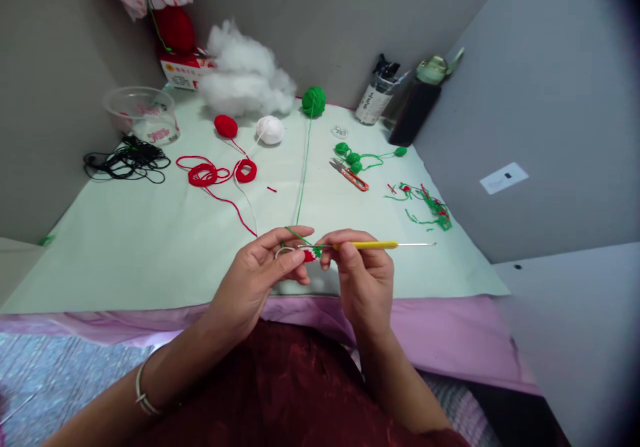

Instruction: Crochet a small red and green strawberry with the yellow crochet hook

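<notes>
Between thumb and fingers, my left hand (pixel 263 263) pinches a small crochet piece (pixel 310 254) in red, white and green. A strand of green yarn (pixel 303 180) runs from the green yarn ball (pixel 313 101) down to my left fingers and the piece. My right hand (pixel 367 270) grips a crochet hook (pixel 373 245) by its yellow handle. One metal tip points left at the crochet piece; the other sticks out to the right. How the hook's left tip sits in the stitches is too small to tell.
Red yarn coils (pixel 203 175), a red ball (pixel 226 126) and a white ball (pixel 270 129) lie left of centre. Behind them is white stuffing (pixel 245 77). Orange thread snips (pixel 353 175), small green pieces (pixel 354 158) and yarn scraps (pixel 435 208) lie right; a bottle (pixel 417 103) stands behind.
</notes>
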The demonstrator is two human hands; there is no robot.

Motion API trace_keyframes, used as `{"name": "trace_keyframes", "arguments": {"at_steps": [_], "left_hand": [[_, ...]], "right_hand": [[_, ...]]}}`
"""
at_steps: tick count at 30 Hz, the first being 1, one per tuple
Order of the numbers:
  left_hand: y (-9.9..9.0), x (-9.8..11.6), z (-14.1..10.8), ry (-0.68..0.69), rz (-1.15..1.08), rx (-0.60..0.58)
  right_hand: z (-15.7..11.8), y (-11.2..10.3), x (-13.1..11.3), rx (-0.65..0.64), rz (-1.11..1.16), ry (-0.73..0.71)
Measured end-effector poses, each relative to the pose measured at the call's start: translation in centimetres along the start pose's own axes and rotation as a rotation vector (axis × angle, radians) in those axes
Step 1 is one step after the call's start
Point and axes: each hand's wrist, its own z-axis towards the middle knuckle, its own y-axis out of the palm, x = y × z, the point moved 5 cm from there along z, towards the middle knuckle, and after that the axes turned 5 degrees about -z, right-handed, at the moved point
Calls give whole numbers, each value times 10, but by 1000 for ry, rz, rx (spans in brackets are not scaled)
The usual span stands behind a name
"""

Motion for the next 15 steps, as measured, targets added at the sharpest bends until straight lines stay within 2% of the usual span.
{"name": "trace_keyframes", "arguments": {"at_steps": [3, 8, 15], "left_hand": [[-1, 1, 1, 4, 4, 4], [0, 2, 0, -5, 14, -22], [0, 4, -1, 7, 28, -35]], "right_hand": [[1, 0, 1, -26, 57, 18], [3, 3, -3, -64, 48, -30], [5, 2, -4, -24, 71, 9]]}}
